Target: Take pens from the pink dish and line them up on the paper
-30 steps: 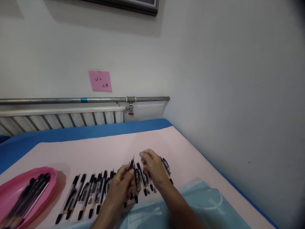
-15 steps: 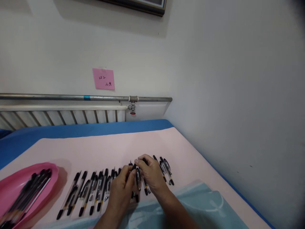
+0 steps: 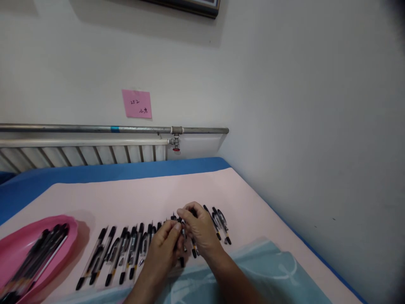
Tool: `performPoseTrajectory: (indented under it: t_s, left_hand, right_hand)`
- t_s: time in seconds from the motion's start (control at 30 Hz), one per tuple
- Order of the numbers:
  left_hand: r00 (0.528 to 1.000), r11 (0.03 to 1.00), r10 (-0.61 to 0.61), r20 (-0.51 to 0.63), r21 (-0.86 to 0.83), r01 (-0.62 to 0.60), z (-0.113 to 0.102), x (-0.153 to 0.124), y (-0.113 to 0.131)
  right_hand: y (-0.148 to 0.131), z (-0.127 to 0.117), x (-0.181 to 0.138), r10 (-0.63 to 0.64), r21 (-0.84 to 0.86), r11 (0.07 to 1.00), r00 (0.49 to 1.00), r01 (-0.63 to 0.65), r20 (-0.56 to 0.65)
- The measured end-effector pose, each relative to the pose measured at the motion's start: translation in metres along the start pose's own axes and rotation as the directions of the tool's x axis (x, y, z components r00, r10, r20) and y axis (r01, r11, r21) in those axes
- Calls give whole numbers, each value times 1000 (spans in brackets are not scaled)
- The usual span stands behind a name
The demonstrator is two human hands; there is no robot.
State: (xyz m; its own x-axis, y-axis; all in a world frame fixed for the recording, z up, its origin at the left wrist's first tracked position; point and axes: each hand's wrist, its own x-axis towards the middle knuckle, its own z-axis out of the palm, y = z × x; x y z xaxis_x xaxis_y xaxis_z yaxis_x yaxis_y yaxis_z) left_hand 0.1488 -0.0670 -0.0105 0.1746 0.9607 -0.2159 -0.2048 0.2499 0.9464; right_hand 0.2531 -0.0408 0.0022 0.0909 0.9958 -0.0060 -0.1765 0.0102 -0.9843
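Over the middle of the row, my left hand point(image 3: 163, 245) is closed, thumb and index finger pinching a small black pen part point(image 3: 179, 220). Right beside it, my right hand point(image 3: 202, 230) has its thumb and fingers pressed together close to that part's upper end. Whatever lies between the right fingertips is too small or hidden to name. Disassembled pens, with clear barrels, black ends and small metal tips, lie in a row point(image 3: 126, 249) left of my hands. More pens lie beneath my hands, partly covered, and a few pens point(image 3: 220, 223) rest to the right.
A pink plastic tray point(image 3: 71, 236) at the left holds a bundle of pens point(image 3: 41, 257). Light blue plastic sheeting point(image 3: 268, 270) covers the near edge of the pink tabletop point(image 3: 126, 196). A wall point(image 3: 316, 126) borders the right side; a radiator point(image 3: 88, 156) stands behind.
My left thumb and fingers have shifted a little, so less of the black part shows. My right fingertips have moved slightly up and left. The pens lying on the table stay put.
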Motion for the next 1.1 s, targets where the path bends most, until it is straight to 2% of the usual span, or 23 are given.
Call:
performPoseTrajectory:
  t_s: [0.07, 0.23, 0.43, 0.5, 0.63, 0.8, 0.87, 1.0, 1.1]
  left_hand:
    - [999, 998, 37, 4, 40, -37, -1, 0, -1]
    - [1000, 1000, 0, 4, 25, 0, -3, 0, -2]
    - [990, 978, 138, 10, 158, -138, -6, 1, -3]
    - [992, 979, 123, 16, 161, -124, -6, 1, -3]
    - [1000, 996, 15, 24, 87, -17, -5, 0, -4]
    - [996, 990, 94, 3, 106, -94, -5, -1, -2]
    - [997, 993, 71, 9, 94, -72, -4, -1, -1]
    - [999, 999, -29, 19, 17, 29, -3, -1, 0]
    - [1000, 997, 29, -5, 70, -29, -4, -1, 0]
  right_hand:
    - [0, 0, 0, 23, 38, 999, 1000, -23, 1]
    - [-2, -2, 1, 119, 153, 978, 982, -142, 147]
    - [2, -2, 1, 65, 42, 997, 998, -65, 20]
    - [0, -2, 0, 73, 77, 994, 996, -76, 44]
    - [-2, 0, -1, 118, 163, 976, 982, -143, 149]
    - [3, 4, -2, 87, 119, 989, 996, -85, -12]
    - [2, 3, -2, 93, 140, 986, 996, -94, 13]
    - [-1, 0, -1, 142, 195, 964, 972, -179, 190]
    - [2, 1, 0, 139, 163, 974, 983, -157, 117]
